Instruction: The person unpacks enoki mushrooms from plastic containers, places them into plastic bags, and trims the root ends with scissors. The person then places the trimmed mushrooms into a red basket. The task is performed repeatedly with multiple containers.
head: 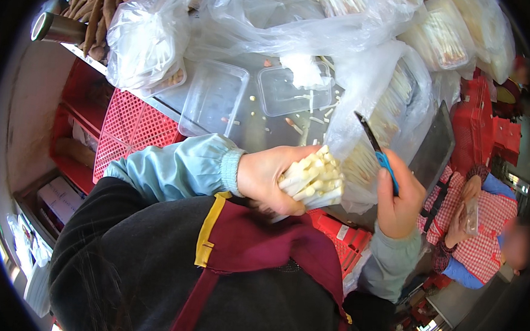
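Note:
My left hand (266, 174) is wrapped around a thick bundle of white vegetable stalks (316, 177), whose pale yellow cut ends face up and to the right. In my right hand (399, 196) is a small knife (385, 166) with a blue handle and a dark blade. Its blade points up and away, apart from the bundle. Just beyond the knife, more pale stalks (360, 164) lie inside a large clear plastic bag (356, 80). Two clear plastic trays, one (214, 98) left and one (269, 90) right, rest on the metal table (253, 135) among scattered trimmings.
A bagged tray (147, 44) and a heap of brown roots (101, 10) occupy the far left. Red plastic crates (131, 125) stand below the table's left edge, others (472, 119) at the right. A person in a checked apron (480, 219) is at the right, holding a small clear package.

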A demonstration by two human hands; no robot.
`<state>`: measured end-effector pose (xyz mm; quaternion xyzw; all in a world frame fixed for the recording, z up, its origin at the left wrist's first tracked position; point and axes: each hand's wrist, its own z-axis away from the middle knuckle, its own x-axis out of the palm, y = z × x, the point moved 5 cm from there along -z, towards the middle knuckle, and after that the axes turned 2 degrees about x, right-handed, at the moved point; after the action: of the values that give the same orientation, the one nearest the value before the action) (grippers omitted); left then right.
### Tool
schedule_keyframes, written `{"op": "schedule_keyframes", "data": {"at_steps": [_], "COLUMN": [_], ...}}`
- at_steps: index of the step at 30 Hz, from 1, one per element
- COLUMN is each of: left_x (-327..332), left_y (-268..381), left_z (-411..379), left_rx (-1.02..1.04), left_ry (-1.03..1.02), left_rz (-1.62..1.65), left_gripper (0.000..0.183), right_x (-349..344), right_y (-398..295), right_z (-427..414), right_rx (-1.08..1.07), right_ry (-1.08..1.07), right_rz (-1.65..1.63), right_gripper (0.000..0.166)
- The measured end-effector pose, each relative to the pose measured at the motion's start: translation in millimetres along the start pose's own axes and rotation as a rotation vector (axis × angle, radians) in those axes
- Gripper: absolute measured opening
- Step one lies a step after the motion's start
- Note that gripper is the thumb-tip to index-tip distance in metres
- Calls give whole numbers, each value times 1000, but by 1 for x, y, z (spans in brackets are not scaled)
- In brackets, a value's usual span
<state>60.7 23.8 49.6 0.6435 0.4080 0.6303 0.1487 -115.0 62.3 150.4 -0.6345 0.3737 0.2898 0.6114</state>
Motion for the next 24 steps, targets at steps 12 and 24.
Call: {"op": "schedule_keyframes", "data": {"at_steps": [12, 24], "left_x": [-108, -157], "left_y": [28, 24], "left_z": [89, 109], "left_rx": [127, -548], "left_ry": [567, 996], "left_rz": [331, -1334], "left_gripper": [58, 83], "right_x": [218, 236], "right_y": [90, 125], "right_z": [55, 64], "right_rx": [802, 691], "right_ry": [-226, -157], "right_rz": [-1278, -917], "right_gripper": [40, 56]}}
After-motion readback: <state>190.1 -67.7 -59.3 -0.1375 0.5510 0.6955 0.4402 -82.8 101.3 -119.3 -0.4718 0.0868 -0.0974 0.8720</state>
